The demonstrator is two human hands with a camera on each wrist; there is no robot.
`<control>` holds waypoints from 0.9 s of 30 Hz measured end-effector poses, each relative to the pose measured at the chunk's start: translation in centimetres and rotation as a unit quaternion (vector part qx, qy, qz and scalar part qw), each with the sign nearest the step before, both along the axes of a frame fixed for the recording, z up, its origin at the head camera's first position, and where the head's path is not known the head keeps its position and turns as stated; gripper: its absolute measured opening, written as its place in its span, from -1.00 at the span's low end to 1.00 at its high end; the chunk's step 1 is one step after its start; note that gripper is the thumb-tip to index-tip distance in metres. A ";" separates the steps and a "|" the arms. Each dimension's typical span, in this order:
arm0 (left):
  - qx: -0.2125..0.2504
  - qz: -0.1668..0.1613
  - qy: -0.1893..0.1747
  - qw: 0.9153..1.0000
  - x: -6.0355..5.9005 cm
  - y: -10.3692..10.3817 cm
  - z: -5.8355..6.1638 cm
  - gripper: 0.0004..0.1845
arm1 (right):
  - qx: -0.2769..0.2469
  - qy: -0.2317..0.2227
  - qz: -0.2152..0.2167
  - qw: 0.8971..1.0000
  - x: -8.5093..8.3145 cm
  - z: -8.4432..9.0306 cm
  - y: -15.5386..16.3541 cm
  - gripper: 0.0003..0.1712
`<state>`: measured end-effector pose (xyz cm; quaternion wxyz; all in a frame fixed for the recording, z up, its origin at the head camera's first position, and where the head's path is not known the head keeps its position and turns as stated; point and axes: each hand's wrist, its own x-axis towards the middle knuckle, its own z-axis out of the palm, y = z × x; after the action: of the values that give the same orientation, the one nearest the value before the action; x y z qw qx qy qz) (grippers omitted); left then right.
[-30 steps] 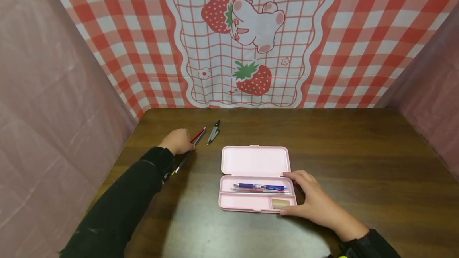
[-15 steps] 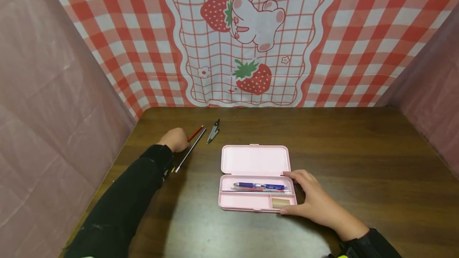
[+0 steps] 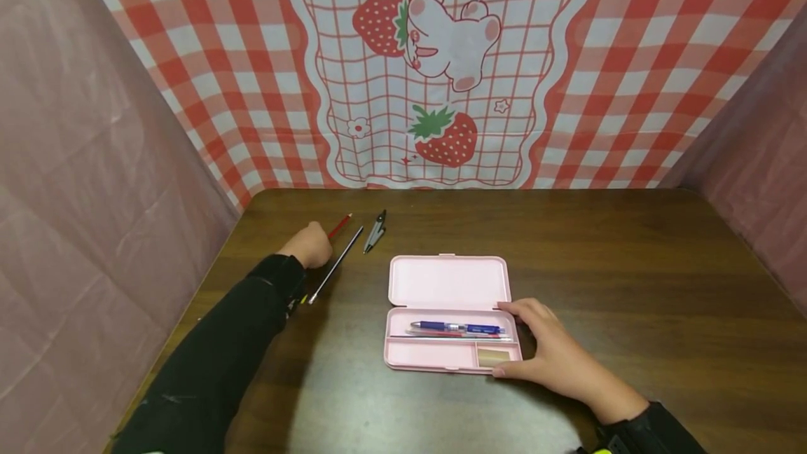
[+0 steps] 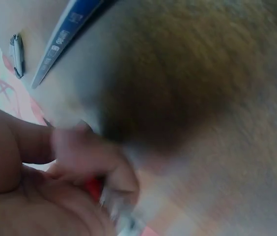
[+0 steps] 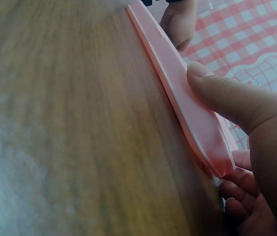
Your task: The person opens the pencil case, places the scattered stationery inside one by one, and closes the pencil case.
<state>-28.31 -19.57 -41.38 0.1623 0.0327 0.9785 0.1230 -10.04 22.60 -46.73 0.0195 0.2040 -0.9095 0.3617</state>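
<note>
Under both of my hands lies the dark wooden table [image 3: 630, 265], backed by a red-checked strawberry cloth [image 3: 441, 69]; against the thumb and fingers of my right hand [image 3: 548, 352] sits the open pink pencil case [image 3: 449, 284], lid laid flat away from me; my thumb presses its near right corner and my fingers curl round its right end, so I grip the case there; just beyond my fingertips, inside the tray, lie a blue pen [image 3: 457, 328] and a red one beside it. My left hand [image 3: 310, 245] is well off to the far left; its fingers are curled round a red pencil [image 3: 339, 225], whose tip juts past my knuckles; the wrist view, though blurred, shows red between the closed fingers [image 4: 79, 157]. Just right of those fingers a dark slim pen [image 3: 335, 265] lies slanted on the wood, apart from them; a little beyond it rests a folded grey compass [image 3: 375, 231].
</note>
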 end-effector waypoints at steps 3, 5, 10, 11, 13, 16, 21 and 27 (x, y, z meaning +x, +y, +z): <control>-0.014 -0.028 0.019 0.999 -0.1 0.0 0.1 -0.69 | 0.000 -0.001 0.001 1.000 0.0 0.1 0.0 0.11; -0.023 -0.054 0.039 0.998 0.0 0.0 0.2 -0.73 | -0.001 -0.002 0.001 1.000 0.1 0.1 0.1 0.11; -0.018 -0.052 0.074 0.996 0.3 0.3 0.6 -0.64 | -0.002 0.000 0.003 1.000 0.2 0.1 0.1 0.10; -0.009 -0.039 0.075 0.996 0.3 0.4 0.7 -0.64 | -0.002 0.000 0.002 1.000 0.1 0.1 0.1 0.10; -0.005 -0.028 0.078 0.997 0.5 0.6 0.9 -0.63 | -0.002 0.000 0.002 1.000 0.1 0.0 0.1 0.10; -0.010 -0.024 0.092 0.995 1.0 0.9 1.0 -0.66 | -0.002 -0.007 0.001 1.000 0.1 -0.1 0.1 0.11; -0.022 -0.029 0.137 0.990 2.4 1.6 1.8 -0.71 | -0.005 -0.019 0.003 1.000 -0.1 -0.1 0.0 0.13; -0.007 -0.065 0.176 0.982 4.6 4.1 2.7 -0.78 | -0.007 -0.019 0.002 1.000 0.0 0.2 0.2 0.13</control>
<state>-23.75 -15.49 -38.66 -0.0047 0.1157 0.9885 0.0974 -10.05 22.77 -46.56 0.0026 0.1988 -0.9068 0.3718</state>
